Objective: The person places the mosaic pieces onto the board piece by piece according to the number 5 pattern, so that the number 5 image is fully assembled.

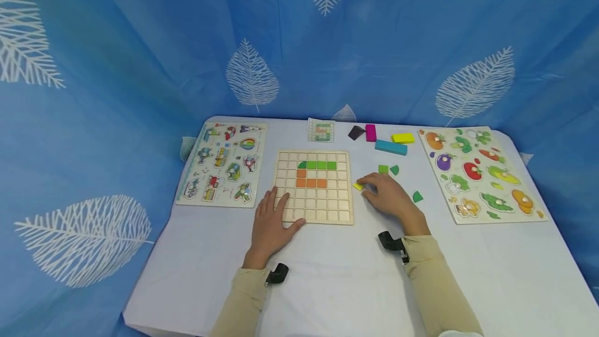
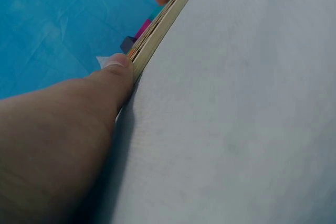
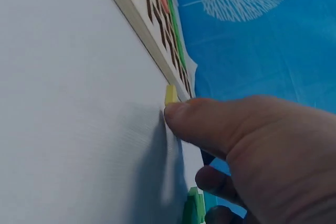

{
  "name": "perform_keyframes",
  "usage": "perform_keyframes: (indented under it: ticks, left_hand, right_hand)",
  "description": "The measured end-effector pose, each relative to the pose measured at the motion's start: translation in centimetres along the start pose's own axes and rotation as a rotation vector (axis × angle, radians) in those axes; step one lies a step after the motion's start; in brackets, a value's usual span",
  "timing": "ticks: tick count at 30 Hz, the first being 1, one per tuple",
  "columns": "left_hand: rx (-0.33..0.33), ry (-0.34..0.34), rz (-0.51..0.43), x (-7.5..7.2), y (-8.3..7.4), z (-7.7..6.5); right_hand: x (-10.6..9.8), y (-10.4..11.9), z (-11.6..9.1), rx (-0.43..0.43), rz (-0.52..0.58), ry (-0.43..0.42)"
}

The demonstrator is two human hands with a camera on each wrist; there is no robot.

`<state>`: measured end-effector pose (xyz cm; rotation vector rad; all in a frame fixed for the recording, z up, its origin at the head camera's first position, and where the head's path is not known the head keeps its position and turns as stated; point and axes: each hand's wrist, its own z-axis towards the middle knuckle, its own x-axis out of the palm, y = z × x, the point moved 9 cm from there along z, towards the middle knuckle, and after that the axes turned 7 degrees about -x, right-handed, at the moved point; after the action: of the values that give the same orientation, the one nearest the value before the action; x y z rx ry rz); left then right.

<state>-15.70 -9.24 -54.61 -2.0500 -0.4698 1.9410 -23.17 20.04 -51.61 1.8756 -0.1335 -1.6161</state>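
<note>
A wooden grid board [image 1: 318, 215] lies on the table with green squares [image 1: 321, 165], a rounded green piece [image 1: 302, 164] and orange squares [image 1: 309, 183] set in its cells. At its near left corner rests my left hand [image 1: 271, 228], fingers spread over the left side and thumb against the near edge. The left wrist view shows that thumb [image 2: 118, 64] touching the board's rim. Just off the board's right edge, my right hand [image 1: 390, 196] pinches a small yellow block [image 3: 170, 94] between thumb and fingers. Part of the block is covered by the fingertips.
A pattern card [image 1: 321, 130] lies behind the board. Loose green pieces [image 1: 417, 196] are scattered on the right. Blue [image 1: 391, 147], yellow [image 1: 403, 138], magenta [image 1: 370, 132] and dark [image 1: 356, 132] blocks lie at the back. Vehicle [image 1: 217, 165] and vegetable [image 1: 484, 175] puzzles flank them.
</note>
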Motion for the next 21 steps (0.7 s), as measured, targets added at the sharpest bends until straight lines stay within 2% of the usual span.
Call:
perform_keyframes:
  ticks: [6,10,15,21]
  left_hand:
    - [0.0,0.023,-0.023,0.2,0.0,-0.1]
    - [-0.01,0.012,-0.025,0.1,0.1,-0.2]
    - [0.0,0.004,-0.026,-0.1,0.0,-0.1]
    - [0.005,-0.002,-0.028,-0.2,0.2,-0.1]
  right_hand:
    - [0.6,-0.2,-0.6,0.038,-0.059,-0.033]
    - [0.8,0.2,-0.3,0.019,-0.057,-0.064]
    - [0.9,0.5,-0.4,0.048,-0.062,-0.101]
    - [0.8,1.1,-0.4,0.04,-0.058,-0.16]
